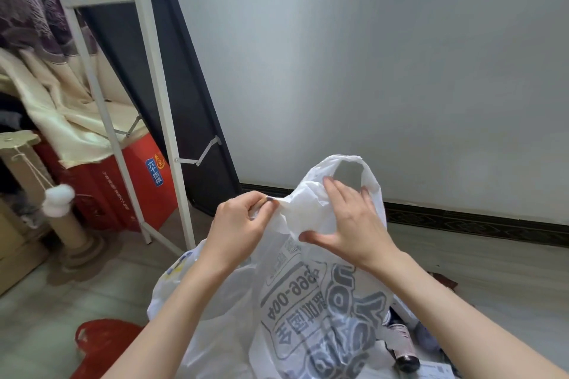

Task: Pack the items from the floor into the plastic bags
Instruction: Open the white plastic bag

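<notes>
Person w/ both hands up on a white printed plastic bag point(311, 311), held raised in front of the chest, its body hanging down toward the floor point(46, 295). Left hand point(237, 224) pinches the bag's top edge, fingers curled tight on the film at the left side of the mouth. Right hand point(345, 224) lies over the crumpled top just below the handle loop point(349, 169); fingers spread and mostly straight, thumb out to the left. Looks like pressing/feeling the film, not a clench, though I can't tell if the fingertips hook any plastic behind.

Key relation: the bag hangs long axis vertical, mouth at the top between the two hands, loop sticking up above the right fingers. Hands are just beside each other on the same edge; likely step is parting the layers to open the mouth, left anchoring, right sliding.

Items to pack lie low right, partly hidden behind the bag: a dark bottle point(405, 344) w/ pinkish label, plus a box edge and papers, too hidden to count. Right hand is the nearer one.

Count: bags 3 — the white printed one, a second white bag point(181, 283) w/ yellow-blue print behind it at left, a red bag point(98, 338) on the floor. Bottles seen: 1.
</notes>
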